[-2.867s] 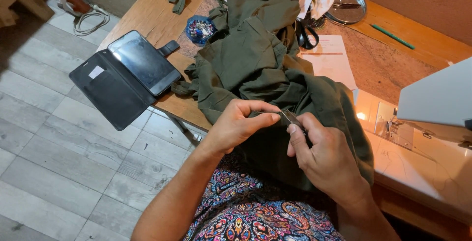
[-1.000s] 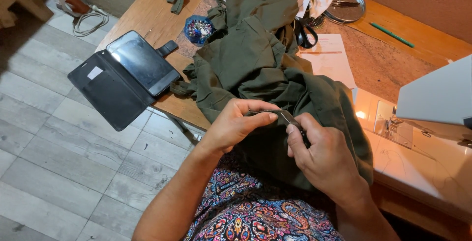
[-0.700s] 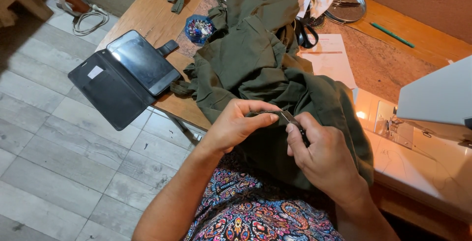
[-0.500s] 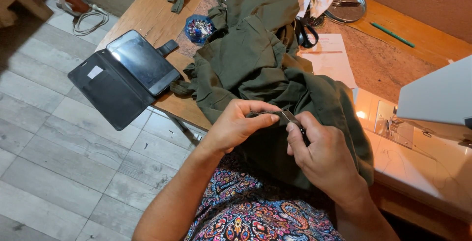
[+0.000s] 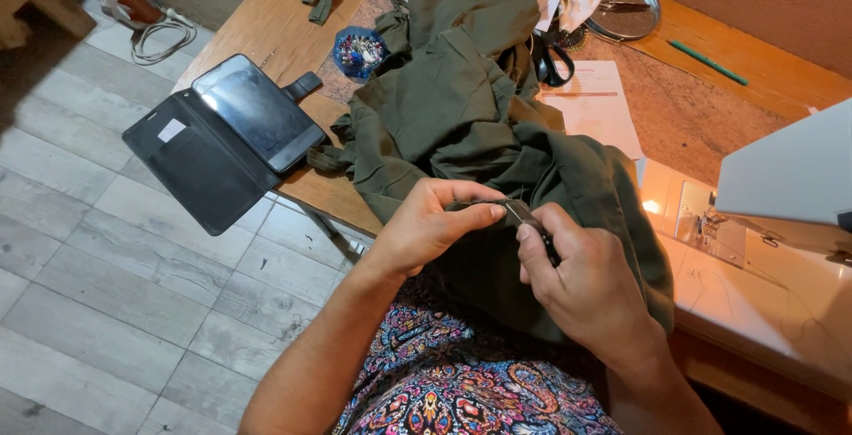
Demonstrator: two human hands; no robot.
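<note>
Nothing much has shifted over the last few seconds: both my hands remain close together over my lap, working the same spot of cloth. My left hand (image 5: 426, 226) pinches a fold of the dark olive-green fabric garment (image 5: 470, 133) between thumb and fingertips, and my right hand (image 5: 581, 280) is closed on a small dark slim tool (image 5: 524, 217), its long axis slanting from my right fingers up-left toward the left thumb. I cannot tell what kind of tool it is. The garment trails from my lap up across the wooden table (image 5: 266, 22), covering most of it. Left of it lies a black smartphone in an open wallet case (image 5: 235, 129), hanging over the table edge; beyond sit a blue pin dish (image 5: 358, 49), black-handled scissors (image 5: 552, 60) and a white paper sheet (image 5: 595, 106). A white sewing machine (image 5: 785, 177) stands to my right.
</note>
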